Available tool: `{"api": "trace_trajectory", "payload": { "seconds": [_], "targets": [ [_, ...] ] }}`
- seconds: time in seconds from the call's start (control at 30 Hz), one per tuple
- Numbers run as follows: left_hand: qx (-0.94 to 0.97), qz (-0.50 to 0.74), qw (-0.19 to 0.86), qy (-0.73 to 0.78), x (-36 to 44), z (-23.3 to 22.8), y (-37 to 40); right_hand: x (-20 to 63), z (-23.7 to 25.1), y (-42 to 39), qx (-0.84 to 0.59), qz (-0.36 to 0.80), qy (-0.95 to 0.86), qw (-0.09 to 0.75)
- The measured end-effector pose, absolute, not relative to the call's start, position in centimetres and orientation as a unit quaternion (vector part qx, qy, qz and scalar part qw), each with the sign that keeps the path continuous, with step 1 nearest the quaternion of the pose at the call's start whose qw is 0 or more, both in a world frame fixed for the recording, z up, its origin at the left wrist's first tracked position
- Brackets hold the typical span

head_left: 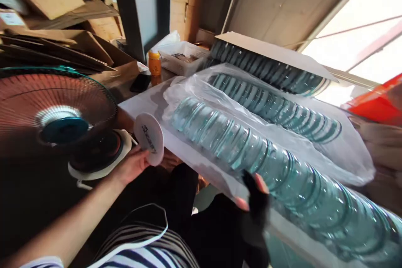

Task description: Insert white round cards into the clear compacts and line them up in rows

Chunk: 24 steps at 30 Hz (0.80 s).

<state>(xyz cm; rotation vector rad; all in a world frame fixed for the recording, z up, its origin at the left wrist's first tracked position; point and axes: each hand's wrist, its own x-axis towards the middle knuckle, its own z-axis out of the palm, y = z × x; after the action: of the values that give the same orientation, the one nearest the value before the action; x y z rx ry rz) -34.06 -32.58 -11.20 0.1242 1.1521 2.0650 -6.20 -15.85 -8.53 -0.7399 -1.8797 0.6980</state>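
My left hand (135,164) pinches the lower edge of a round white disc (149,139) with dark script lettering on its face. My right hand (256,197), in a black glove with bare fingertips, is at the table's near edge beside a long row of clear, bluish, rounded containers (232,140). Its thumb and a finger are apart with nothing visible between them; motion blurs the hand. A second row of clear containers (276,111) lies behind, under thin clear plastic film (251,113).
Farther back, a third row sits under a cardboard sheet (276,54). A fan (65,130) stands at left. An orange-capped jar (154,63), a dark phone (140,83) and a white basket (179,63) are at the table's far end. Flattened cardboard (53,50) is piled behind the fan.
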Motion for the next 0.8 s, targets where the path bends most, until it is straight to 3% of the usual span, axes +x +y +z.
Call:
{"api": "trace_trajectory", "payload": {
  "seconds": [0.1, 0.2, 0.4, 0.67, 0.8],
  "targets": [
    [0.166, 0.741, 0.451, 0.469, -28.6, -10.6, -29.4, -8.7, -8.5, -18.9, -0.239, 0.328, -0.789, 0.462],
    [0.263, 0.699, 0.447, 0.492, -25.1, -9.6, -25.9, -10.4, -6.4, -18.3, -0.223, 0.331, -0.794, 0.459],
    [0.395, 0.739, 0.244, 0.488, -26.0, -8.4, -21.3, -7.3, -4.5, -12.8, -0.242, 0.268, -0.853, 0.377],
    [0.515, 0.613, 0.171, 0.574, -24.8, -11.4, -20.0, -7.1, -11.3, -13.2, -0.336, 0.121, -0.753, 0.553],
    [0.515, 0.596, 0.215, 0.578, -24.1, -10.7, -21.2, -7.6, -9.7, -14.8, -0.322, 0.114, -0.786, 0.516]
  ]
}}
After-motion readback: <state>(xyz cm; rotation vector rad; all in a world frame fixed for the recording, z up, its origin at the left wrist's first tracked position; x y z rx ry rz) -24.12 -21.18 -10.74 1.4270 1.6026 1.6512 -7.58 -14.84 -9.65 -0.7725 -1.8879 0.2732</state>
